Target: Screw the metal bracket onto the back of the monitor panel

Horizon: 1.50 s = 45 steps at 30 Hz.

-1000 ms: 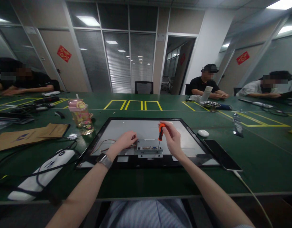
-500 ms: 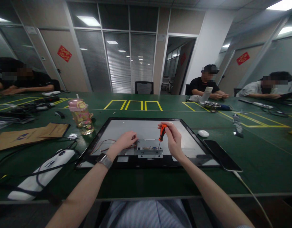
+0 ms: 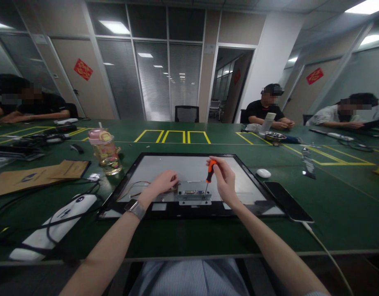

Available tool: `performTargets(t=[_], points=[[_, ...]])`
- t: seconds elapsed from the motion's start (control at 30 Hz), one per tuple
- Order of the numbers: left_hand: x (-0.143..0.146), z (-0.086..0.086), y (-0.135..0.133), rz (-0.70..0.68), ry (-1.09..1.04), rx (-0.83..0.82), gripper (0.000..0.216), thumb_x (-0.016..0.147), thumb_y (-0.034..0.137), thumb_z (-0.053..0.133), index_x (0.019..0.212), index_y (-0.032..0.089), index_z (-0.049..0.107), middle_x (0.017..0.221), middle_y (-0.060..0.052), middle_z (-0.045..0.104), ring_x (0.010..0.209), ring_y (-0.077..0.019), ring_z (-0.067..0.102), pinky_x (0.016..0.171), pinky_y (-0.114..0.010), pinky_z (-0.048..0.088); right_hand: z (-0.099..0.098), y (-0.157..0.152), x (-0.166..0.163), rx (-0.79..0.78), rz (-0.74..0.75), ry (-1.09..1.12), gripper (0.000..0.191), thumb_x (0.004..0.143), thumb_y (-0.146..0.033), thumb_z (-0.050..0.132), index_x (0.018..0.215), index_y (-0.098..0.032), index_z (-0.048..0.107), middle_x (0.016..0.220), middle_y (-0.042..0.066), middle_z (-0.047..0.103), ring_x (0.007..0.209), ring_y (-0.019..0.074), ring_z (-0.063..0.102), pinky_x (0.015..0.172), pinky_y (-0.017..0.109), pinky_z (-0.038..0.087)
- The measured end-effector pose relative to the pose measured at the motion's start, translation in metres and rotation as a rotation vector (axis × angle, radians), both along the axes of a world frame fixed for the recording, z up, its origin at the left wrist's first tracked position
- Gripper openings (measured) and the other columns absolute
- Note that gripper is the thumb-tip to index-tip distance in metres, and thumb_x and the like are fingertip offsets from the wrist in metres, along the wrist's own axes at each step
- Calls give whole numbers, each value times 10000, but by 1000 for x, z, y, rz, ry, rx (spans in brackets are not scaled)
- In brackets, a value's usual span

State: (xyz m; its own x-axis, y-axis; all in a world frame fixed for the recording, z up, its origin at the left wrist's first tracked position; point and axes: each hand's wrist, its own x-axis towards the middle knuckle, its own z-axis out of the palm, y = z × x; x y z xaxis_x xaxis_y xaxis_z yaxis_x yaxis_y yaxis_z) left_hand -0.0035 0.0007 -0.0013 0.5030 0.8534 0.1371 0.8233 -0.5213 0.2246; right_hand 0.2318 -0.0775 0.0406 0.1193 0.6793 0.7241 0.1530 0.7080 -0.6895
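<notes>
A black-framed monitor panel (image 3: 245, 174) lies face down on the green table (image 3: 331, 205), its grey metal back up. A small metal board cover with connector ports (image 3: 194, 193) sits near its front edge. My right hand (image 3: 224, 181) is closed on an orange-handled screwdriver (image 3: 210, 172), tip down at the cover's right end. My left hand (image 3: 163, 183), with a watch on the wrist, rests with curled fingers on the panel beside the cover, over thin coloured wires (image 3: 133, 189).
A black phone (image 3: 288, 201) with a white cable lies right of the panel, a white mouse (image 3: 263, 173) behind it. A pink bottle (image 3: 104, 151), brown envelopes (image 3: 38, 174) and a white device with black cables (image 3: 53, 230) are left. Three other people sit at the far sides.
The screwdriver handle has tilted slightly in my right hand's fingers; both hands stay in the same place on the panel.
</notes>
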Motion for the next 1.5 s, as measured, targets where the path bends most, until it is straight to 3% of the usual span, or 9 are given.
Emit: performTargets(t=[0.3, 0.5, 0.77, 1.0, 1.2, 1.4, 1.5], points=[[0, 0, 0, 6, 3, -6, 190, 903, 303, 505, 809, 179, 614, 829, -39, 638, 744, -178, 575, 661, -272, 400, 0, 1, -1, -9, 39, -12, 226, 935, -290, 512, 1132, -246, 613, 1064, 75, 657, 932, 199, 635, 849, 384, 511], [1, 1, -1, 4, 8, 0, 188, 902, 302, 517, 794, 179, 609, 818, -42, 640, 759, -185, 581, 668, -269, 402, -2, 3, 1, 43, -67, -17, 148, 859, -273, 630, 1001, -241, 652, 977, 55, 592, 911, 194, 589, 841, 362, 494], [0, 0, 0, 3, 5, 6, 173, 899, 285, 521, 795, 180, 611, 820, -40, 637, 752, -179, 579, 668, -266, 399, 3, -2, 1, 7, 73, 12, 229, 957, -280, 444, 1095, -236, 621, 933, 51, 657, 823, 180, 640, 781, 359, 513], [0, 0, 0, 0, 7, 8, 177, 900, 291, 529, 785, 178, 602, 804, -35, 626, 740, -175, 571, 658, -264, 392, -3, 4, 3, 87, -121, -62, 123, 853, -277, 640, 970, -251, 670, 922, 38, 580, 840, 185, 570, 793, 357, 475], [0, 1, -1, 2, 3, 9, 170, 897, 286, 521, 790, 178, 597, 803, -37, 626, 749, -178, 571, 664, -265, 395, 0, -1, 3, 55, 25, -46, 281, 967, -248, 408, 1113, -261, 649, 994, 55, 659, 932, 201, 626, 847, 388, 476], [0, 1, -1, 2, 1, 6, 178, 895, 303, 518, 789, 184, 597, 815, -39, 631, 760, -182, 579, 668, -268, 405, -1, 3, 3, 78, -110, -91, 170, 859, -274, 628, 1018, -250, 681, 924, 42, 612, 860, 194, 587, 818, 379, 484], [0, 2, -2, 3, 3, 2, 181, 897, 309, 512, 801, 185, 602, 825, -42, 634, 764, -185, 583, 671, -272, 412, -1, 3, 4, 64, -101, -98, 169, 879, -290, 602, 1022, -249, 683, 952, 53, 617, 888, 200, 591, 831, 386, 486]])
